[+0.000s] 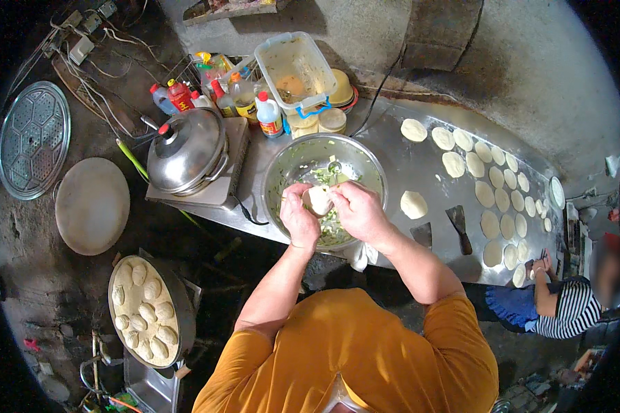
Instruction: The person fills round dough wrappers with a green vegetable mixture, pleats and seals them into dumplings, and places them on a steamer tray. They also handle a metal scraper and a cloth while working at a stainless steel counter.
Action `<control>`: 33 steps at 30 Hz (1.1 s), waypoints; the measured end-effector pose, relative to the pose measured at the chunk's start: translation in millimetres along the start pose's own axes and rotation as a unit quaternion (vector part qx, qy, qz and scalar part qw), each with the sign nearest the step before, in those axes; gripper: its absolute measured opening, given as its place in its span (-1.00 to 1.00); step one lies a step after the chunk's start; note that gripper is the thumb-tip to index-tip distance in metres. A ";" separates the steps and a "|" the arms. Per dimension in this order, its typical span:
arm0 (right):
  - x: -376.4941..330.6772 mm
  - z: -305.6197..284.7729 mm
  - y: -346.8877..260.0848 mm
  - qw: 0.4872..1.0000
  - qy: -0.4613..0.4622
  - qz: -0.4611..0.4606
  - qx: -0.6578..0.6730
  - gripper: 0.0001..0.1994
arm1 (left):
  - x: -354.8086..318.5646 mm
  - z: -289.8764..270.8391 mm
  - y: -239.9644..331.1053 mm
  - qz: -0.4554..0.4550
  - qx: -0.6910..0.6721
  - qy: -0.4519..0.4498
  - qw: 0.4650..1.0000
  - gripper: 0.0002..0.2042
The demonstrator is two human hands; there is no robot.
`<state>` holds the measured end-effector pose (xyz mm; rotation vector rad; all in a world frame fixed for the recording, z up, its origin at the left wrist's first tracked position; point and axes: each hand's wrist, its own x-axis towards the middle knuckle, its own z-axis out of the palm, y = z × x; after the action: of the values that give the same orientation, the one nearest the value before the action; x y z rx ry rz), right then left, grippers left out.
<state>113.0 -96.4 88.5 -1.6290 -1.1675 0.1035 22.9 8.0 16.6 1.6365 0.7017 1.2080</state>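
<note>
left hand [300, 216] cups and right hand [357, 208] pinches rounded pale dough [317, 200] over a shiny steel bowl [280, 167]

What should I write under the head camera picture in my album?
Left hand and right hand hold dough over a steel bowl with chopped greens.

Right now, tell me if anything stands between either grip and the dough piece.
Nothing visible does: the left grip cups the dough piece, and the right grip meets its edge, above the steel bowl.
</note>
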 end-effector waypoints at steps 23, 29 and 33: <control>24.8 8.7 -8.5 0.963 -0.260 -0.035 0.053 -0.86 | 47.7 -55.5 2.8 -0.540 -0.373 -0.427 0.622 -0.35; 14.5 46.1 -19.4 0.993 -0.098 -0.060 -0.002 -0.80 | 35.4 -85.6 -16.0 -0.174 -0.072 -0.168 0.968 -0.53; 15.9 82.7 -29.9 0.984 -0.112 0.131 0.044 -0.77 | 42.2 -115.6 -14.4 0.057 0.021 -0.082 0.995 -0.73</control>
<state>54.0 -29.4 84.6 -1.7171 -1.0927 0.5108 -69.2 90.2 26.7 1.8089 0.5406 1.1280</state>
